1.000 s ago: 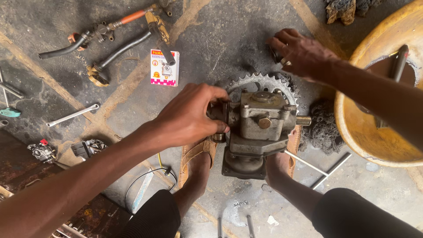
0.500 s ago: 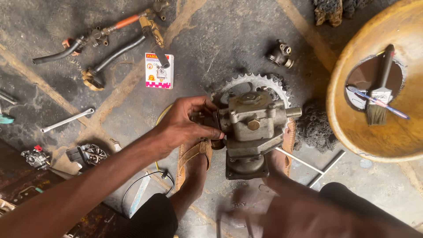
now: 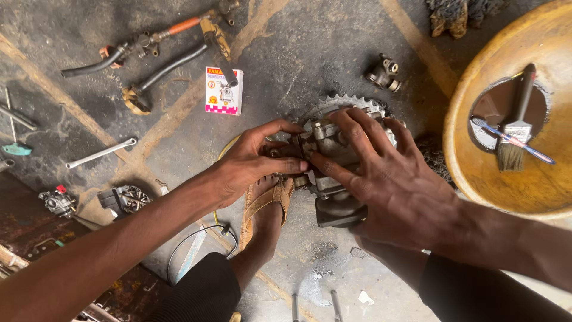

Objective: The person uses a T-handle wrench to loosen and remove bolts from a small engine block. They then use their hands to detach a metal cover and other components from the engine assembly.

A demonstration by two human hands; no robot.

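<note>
Both hands close on a grey metal engine part [image 3: 325, 152] that stands on the concrete floor [image 3: 286, 65] between the person's legs. The left hand [image 3: 253, 164] has its grip on the part's left side, thumb and forefinger pinched around a small fitting there, the other fingers curled under. The right hand [image 3: 387, 179] lies over the top and right side of the part, fingers spread and pressed flat against the housing, forefinger reaching across to meet the left thumb; it bears on the part rather than wrapping it. A toothed sprocket [image 3: 348, 102] shows just behind the part, half hidden by the fingers. Below the left hand a foot in a tan sandal [image 3: 265, 206] rests against the base of the part.

Further out, a small printed carton [image 3: 224, 90] in white and pink lies beyond the left hand, with black hoses [image 3: 173, 64] and an orange-handled tool [image 3: 182, 25] past it. A wrench [image 3: 100, 153] lies to the left, well apart. A small metal fitting [image 3: 384, 73] sits beyond the sprocket. To the right stands a yellow basin [image 3: 476, 155], holding a paintbrush [image 3: 517, 128] and a toothbrush [image 3: 512, 142].
</note>
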